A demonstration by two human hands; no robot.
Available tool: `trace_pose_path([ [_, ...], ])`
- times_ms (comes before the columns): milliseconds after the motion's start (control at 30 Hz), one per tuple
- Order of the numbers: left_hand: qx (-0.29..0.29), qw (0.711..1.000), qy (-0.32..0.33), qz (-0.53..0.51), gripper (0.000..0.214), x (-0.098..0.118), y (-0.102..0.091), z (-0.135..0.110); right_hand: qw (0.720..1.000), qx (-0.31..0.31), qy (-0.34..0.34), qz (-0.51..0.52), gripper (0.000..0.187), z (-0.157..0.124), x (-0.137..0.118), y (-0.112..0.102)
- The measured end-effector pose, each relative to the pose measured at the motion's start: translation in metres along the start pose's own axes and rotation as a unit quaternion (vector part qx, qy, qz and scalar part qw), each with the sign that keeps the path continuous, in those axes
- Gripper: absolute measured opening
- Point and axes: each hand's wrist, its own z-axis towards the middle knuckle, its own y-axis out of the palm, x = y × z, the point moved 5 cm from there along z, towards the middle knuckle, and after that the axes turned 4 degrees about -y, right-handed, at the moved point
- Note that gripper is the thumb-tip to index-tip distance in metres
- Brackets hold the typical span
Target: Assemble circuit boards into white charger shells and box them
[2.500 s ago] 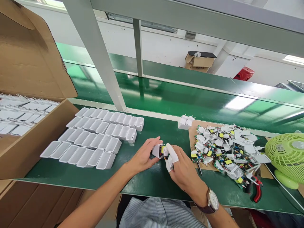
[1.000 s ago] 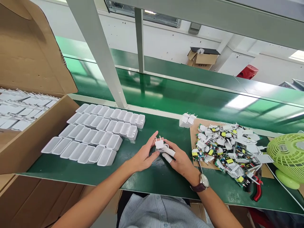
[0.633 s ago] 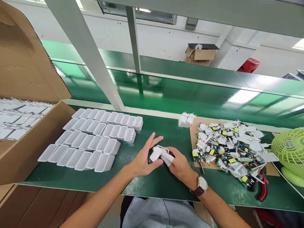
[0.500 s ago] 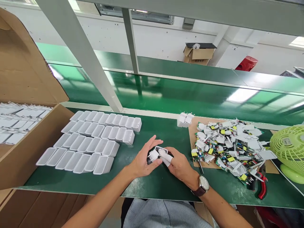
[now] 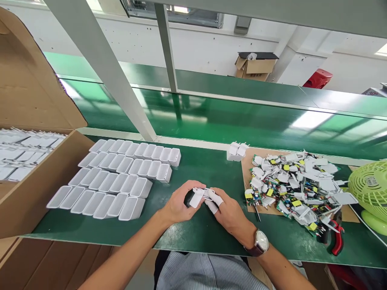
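My left hand (image 5: pixel 181 203) is closed around one end of a small white plastic charger housing (image 5: pixel 198 196), held just above the front of the green bench. A dark piece shows beside the left fingers; I cannot make out what it is. From the other side, my right hand (image 5: pixel 231 213), with white covers on its fingertips, grips the same housing. The inside of the housing is hidden at this angle. Left of my hands stand several rows of open white housings (image 5: pixel 131 207). To the right is a heap of circuit boards (image 5: pixel 290 189) with white plastic pieces and yellow parts.
A cardboard box (image 5: pixel 60 169) of white parts stands at the left. Two white plug pieces (image 5: pixel 237 150) sit at the bench's back edge. Red-handled pliers (image 5: pixel 338 239) and a green fan (image 5: pixel 369 187) are at the right. A slanting metal post (image 5: pixel 111 72) rises behind the rows.
Both hands have turned the housing so its open side no longer faces me. My left fingers, spread before, have closed in around it.
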Motion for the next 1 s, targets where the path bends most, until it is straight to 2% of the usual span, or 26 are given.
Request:
trace_pose_path([
  [133, 0.006, 1.000, -0.020, 0.007, 0.042, -0.003, -0.001, -0.001, 0.998, -0.008, 0.012, 0.061, 0.034, 0.003, 0.002, -0.004],
  [267, -0.002, 1.000, -0.030, 0.006, 0.043, -0.003, 0.000, -0.002, 0.997, -0.053, 0.026, 0.057, 0.035, 0.005, 0.005, -0.005],
  [333, -0.006, 0.999, -0.041, -0.003, 0.043, -0.005, 0.001, -0.003, 0.992, -0.056, 0.035, 0.103, 0.036, 0.005, 0.008, -0.008],
  [467, -0.006, 0.999, -0.042, -0.013, 0.044, -0.009, 0.003, -0.004, 0.968, -0.020, 0.076, 0.239, 0.044, 0.003, 0.013, -0.010],
  [533, -0.001, 0.999, -0.039, -0.027, 0.058, -0.011, 0.003, -0.004, 0.931, 0.006, 0.143, 0.336, 0.038, 0.003, 0.016, -0.003],
  [600, 0.007, 0.998, -0.034, -0.057, 0.084, -0.010, 0.003, -0.005, 0.871, 0.035, 0.222, 0.436, 0.029, 0.003, 0.016, 0.008],
  [667, 0.019, 0.997, -0.025, -0.066, 0.098, -0.007, 0.002, -0.005, 0.786, 0.060, 0.299, 0.537, 0.029, 0.005, 0.014, 0.018],
  [767, 0.044, 0.999, 0.001, -0.017, 0.082, 0.001, 0.001, -0.004, 0.646, 0.064, 0.377, 0.661, 0.034, 0.008, 0.004, 0.029],
  [800, 0.055, 0.998, 0.018, -0.002, 0.075, 0.004, 0.000, -0.004, 0.608, 0.066, 0.391, 0.688, 0.035, 0.010, 0.001, 0.030],
  [867, 0.073, 0.996, 0.053, 0.015, 0.068, 0.010, -0.002, -0.002, 0.577, 0.067, 0.396, 0.711, 0.035, 0.013, -0.002, 0.030],
  [1000, 0.086, 0.993, 0.081, 0.026, 0.066, 0.013, -0.003, -0.001, 0.565, 0.056, 0.396, 0.722, 0.034, 0.015, -0.004, 0.033],
])
